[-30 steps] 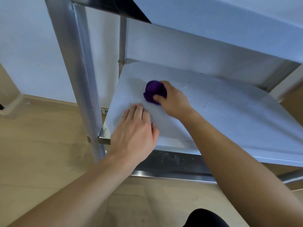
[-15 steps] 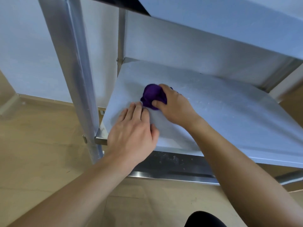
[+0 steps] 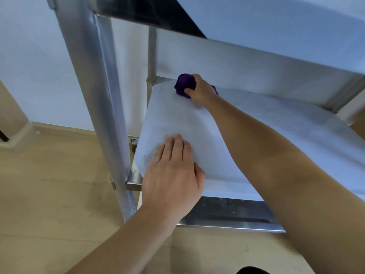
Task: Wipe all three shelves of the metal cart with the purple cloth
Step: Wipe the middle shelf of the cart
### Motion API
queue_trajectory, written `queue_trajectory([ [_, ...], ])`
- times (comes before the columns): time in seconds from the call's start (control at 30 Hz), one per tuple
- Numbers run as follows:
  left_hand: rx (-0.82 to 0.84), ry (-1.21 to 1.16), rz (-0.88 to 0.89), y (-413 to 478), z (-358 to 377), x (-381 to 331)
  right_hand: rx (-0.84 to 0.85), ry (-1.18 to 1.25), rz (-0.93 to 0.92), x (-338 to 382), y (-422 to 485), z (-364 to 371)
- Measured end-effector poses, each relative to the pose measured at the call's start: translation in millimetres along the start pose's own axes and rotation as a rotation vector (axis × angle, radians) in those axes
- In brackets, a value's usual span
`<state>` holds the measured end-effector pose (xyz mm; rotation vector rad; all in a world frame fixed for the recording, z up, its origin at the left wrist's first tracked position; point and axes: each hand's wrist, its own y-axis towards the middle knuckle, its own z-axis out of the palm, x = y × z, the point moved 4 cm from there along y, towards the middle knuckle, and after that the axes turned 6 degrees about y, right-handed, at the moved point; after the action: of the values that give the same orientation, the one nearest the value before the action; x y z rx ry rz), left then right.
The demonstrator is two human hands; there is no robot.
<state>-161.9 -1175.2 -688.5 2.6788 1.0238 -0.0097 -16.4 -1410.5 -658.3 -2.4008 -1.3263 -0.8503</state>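
No brand, label or writing readable anywhere on the metal cart (image 3: 102,107) or the cloth.

Purple cloth (image 3: 183,85): bunched into a ball, on the lower shelf (image 3: 276,131), at the far left corner, just beside the rear post (image 3: 151,62) and close against the back wall of the shelf. A small bit of purple also shows on the far side of the wrist.

Right hand (image 3: 199,91): closed around the cloth, fingers curled over its top, thumb (image 3: 189,91) pressed on its near side. Cloth and hand touch the shelf top. Forearm reaches in diagonally from the lower right, under the shelf above (image 3: 256,20).

Left hand (image 3: 171,175): open, flat, palm down on the near left part of the same shelf, fingers together and pointing toward the back. It grips nothing. It sits well apart from the cloth, with bare shelf between the 2 hands. Its wrist crosses the front rim (image 3: 227,212) of the shelf.

Front post (image 3: 94,95) stands just left of the left hand. Pale wooden floor (image 3: 49,194) below and to the left; light wall (image 3: 29,66) behind the cart.

Shelf top looks dull grey with faint smears; cannot tell wet from dry.
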Motion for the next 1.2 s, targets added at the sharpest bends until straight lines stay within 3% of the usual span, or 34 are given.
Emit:
queue_trajectory([
  [0.23, 0.0, 0.006, -0.002, 1, -3, 0, 0.013, -0.065, -0.027, -5, -9, -4],
  [0.4, -0.015, 0.011, -0.009, 1, -7, -3, 0.038, -0.046, -0.073, -16, -86, -13],
  [0.6, 0.023, 0.049, -0.005, 1, -9, -5, -0.096, -0.057, -0.117, -40, -183, -26],
  [0.83, -0.009, -0.009, 0.057, 7, -19, -38, -0.105, -0.02, -0.055, -62, -184, -44],
  [1.2, -0.012, -0.133, 0.303, 26, 2, -148, -0.218, -0.103, 0.204, -196, -214, -149],
])
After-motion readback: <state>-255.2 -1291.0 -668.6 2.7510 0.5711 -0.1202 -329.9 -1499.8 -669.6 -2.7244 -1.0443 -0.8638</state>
